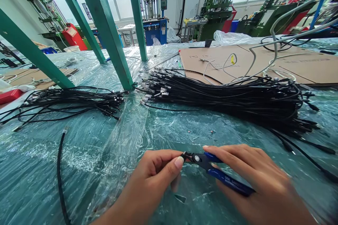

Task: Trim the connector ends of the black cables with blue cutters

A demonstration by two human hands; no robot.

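Observation:
My right hand [250, 179] is closed on blue-handled side cutters [229, 179], whose dark jaws point left. The jaws meet a small black cable end [184, 156] pinched between the thumb and fingertips of my left hand [155, 179]. Most of that piece is hidden by my fingers, so its exact shape cannot be made out. Past my hands lies a thick bundle of black cables [224, 98] with metal connectors at its left end. A smaller pile of black cables [74, 102] is on the left, and a single black cable [60, 168] with a metal plug runs out at the bottom left.
Wrinkled clear plastic covers the green table [169, 126]. Green metal posts [111, 31] rise from it at left. Flat cardboard [227, 59] with loose grey cables [274, 42] lies behind the large bundle. Machines [155, 28] stand along the far wall.

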